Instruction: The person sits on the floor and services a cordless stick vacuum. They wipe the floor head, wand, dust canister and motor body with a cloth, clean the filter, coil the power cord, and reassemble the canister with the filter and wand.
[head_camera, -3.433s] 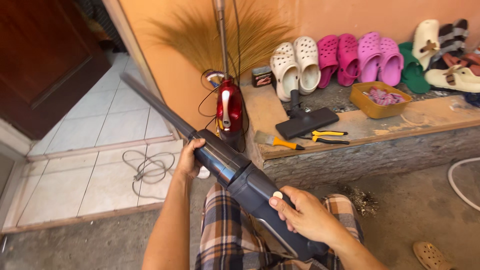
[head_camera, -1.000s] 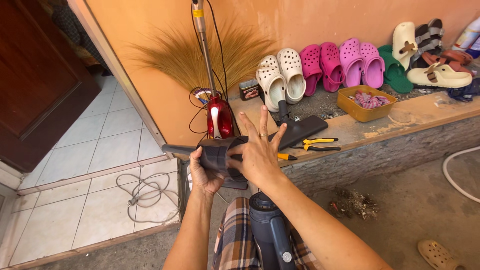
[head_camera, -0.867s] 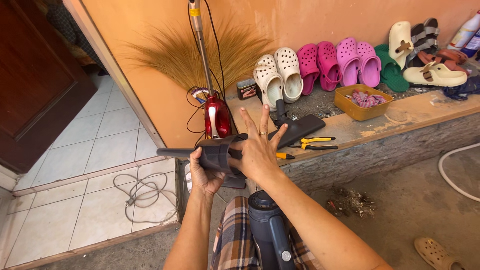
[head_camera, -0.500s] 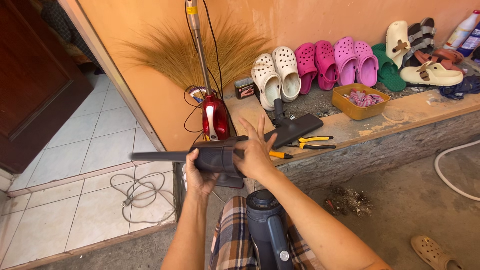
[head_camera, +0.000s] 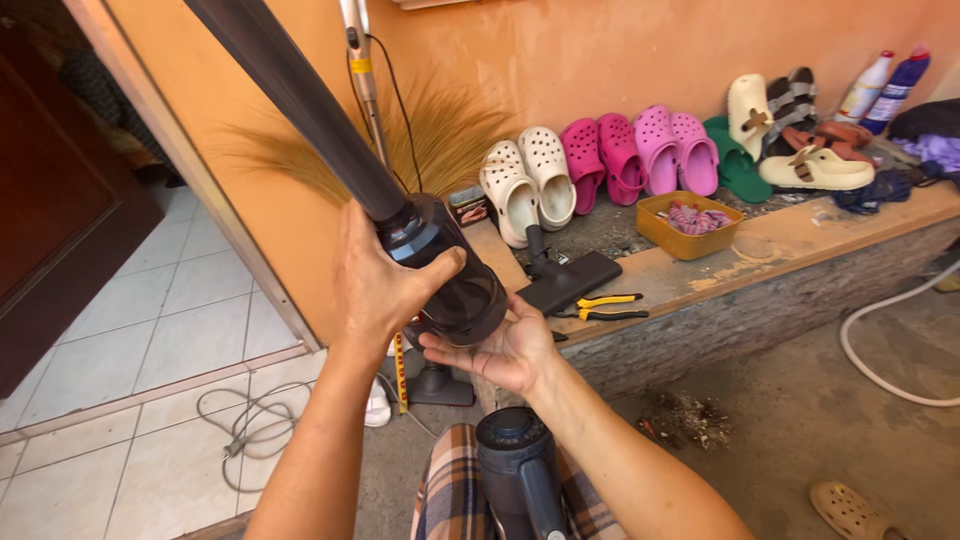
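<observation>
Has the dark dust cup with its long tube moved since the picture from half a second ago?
Yes. The dust cup has been tipped up: its tube, which pointed left toward the doorway, now rises up-left across the orange wall.

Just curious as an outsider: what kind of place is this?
Probably a house entrance or porch: rows of shoes on a ledge, a straw broom against the wall, and a doorway onto tiled floor.

a rough stone ledge (head_camera: 760, 300) is topped with clogs (head_camera: 530, 185), a yellow tray (head_camera: 688, 225), yellow-handled pliers (head_camera: 600, 307) and a black floor nozzle (head_camera: 570, 280).
</observation>
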